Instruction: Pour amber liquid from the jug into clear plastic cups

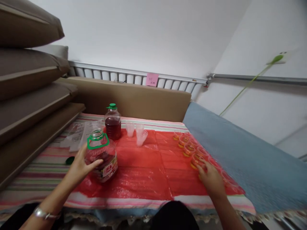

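Observation:
My left hand (80, 164) is wrapped round the side of a clear plastic jug (109, 169) with a green handle, its mouth uncapped and dark red liquid low inside. The jug seems slightly tilted; my fingers behind it are hidden. On the right, my right hand (212, 180) has its fingers closed at the rim of a clear plastic cup (197, 159) with yellowish liquid at its bottom. More such cups (189, 149) stand in rows beside it. A green cap (69, 160) lies left of the jug.
A second jug (113, 124) of dark red liquid, green-capped, stands behind. Stacked cups (141, 136) sit mid-table on a red plastic sheet (146, 172). Clear plastic bags (82, 132) lie at left, near piled cushions (31, 67). A blue-covered surface (240, 153) borders the right.

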Motion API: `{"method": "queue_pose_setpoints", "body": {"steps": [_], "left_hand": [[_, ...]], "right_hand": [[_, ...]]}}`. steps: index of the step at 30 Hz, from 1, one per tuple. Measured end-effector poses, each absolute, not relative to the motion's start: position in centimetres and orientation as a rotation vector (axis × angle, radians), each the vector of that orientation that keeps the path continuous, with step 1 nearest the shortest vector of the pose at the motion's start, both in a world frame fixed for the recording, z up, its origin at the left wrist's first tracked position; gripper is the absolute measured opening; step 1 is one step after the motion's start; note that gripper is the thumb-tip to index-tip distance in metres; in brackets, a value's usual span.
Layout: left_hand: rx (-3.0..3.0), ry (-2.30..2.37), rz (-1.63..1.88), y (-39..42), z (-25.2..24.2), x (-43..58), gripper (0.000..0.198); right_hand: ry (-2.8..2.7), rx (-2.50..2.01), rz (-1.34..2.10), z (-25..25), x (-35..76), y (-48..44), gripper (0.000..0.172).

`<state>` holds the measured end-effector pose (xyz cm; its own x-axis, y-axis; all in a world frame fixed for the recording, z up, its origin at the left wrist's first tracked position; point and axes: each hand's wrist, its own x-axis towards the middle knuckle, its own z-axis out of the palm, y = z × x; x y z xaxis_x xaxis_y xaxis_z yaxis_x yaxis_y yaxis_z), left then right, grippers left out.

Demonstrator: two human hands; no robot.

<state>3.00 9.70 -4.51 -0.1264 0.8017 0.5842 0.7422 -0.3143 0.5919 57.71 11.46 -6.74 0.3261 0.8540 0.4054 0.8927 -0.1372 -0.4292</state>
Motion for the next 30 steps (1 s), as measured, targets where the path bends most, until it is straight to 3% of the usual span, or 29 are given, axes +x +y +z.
{"method": "queue_pose_setpoints", "body": {"steps": [4, 12, 19, 30], "left_hand": [[2.006, 1.786, 1.449, 9.9, -4.7, 3.0, 0.078], [1.980, 1.793, 1.452, 9.2, -4.3, 3.6, 0.081], [1.958, 1.822, 1.444, 8.9, -4.2, 3.9, 0.082], [1.923, 1.810, 1.451, 8.9, -3.9, 4.0, 0.086]], "right_hand": [[-1.735, -1.758, 0.226, -4.3, 47.9, 15.8, 0.036], [-2.109, -1.663, 0.159, -4.6, 33.7, 25.8, 0.042], [-2.209, -1.846, 0.137, -6.0, 32.4, 28.7, 0.015], [-2.205, -1.753, 0.039, -2.1, 33.0, 25.8, 0.012]]}}
